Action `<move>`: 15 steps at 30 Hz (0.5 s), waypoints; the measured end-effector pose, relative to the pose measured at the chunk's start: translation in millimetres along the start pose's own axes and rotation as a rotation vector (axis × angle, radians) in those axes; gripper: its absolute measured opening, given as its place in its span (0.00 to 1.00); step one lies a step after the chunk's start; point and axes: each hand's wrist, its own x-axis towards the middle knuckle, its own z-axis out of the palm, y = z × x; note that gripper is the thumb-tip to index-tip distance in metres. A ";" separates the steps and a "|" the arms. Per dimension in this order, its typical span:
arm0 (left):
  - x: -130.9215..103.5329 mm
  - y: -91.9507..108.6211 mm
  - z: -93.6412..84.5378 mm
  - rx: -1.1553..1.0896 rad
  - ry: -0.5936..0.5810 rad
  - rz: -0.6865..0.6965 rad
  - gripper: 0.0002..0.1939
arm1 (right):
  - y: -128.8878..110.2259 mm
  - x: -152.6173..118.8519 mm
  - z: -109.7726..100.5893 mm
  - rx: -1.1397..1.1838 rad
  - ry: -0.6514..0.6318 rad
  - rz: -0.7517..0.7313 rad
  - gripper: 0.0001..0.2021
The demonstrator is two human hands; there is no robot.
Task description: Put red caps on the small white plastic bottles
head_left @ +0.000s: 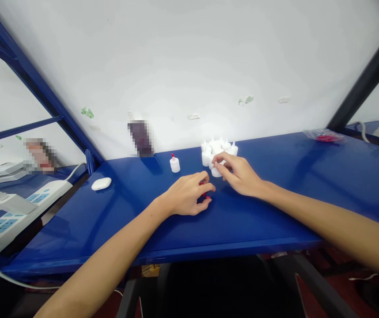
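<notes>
Blue tabletop (252, 229) runs back to a white wall (189, 57) with chipped patches. On it, just in front of a cluster of white bottles (206, 158), one bottle (217, 172) stands upright, its long axis vertical; whether it touches the others is hidden. It lies at the left edge of the right hand (237, 174), whose thumb and forefinger pinch narrowly about its tip. That hand is the nearer one.

From the left hand (189, 193), the bottle lies farther back and to the right, clear of the fingertips. The left fingers are curled, parted from the thumb, with small red bits (204, 193) among them; I cannot tell whether these are gripped or lie on the tabletop.

Left of the cluster, well apart, stands a red-tipped bottle (175, 165). Farther left sit a white case (101, 183) and, near the tabletop's edge, a power strip (7, 225). Far right, near the wall, lies a clear bag (325, 136) with something red inside.
</notes>
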 end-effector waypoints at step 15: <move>0.7 2.7 -3.2 -0.087 0.071 -0.023 0.07 | -1.1 0.8 2.6 0.104 -0.006 0.036 0.09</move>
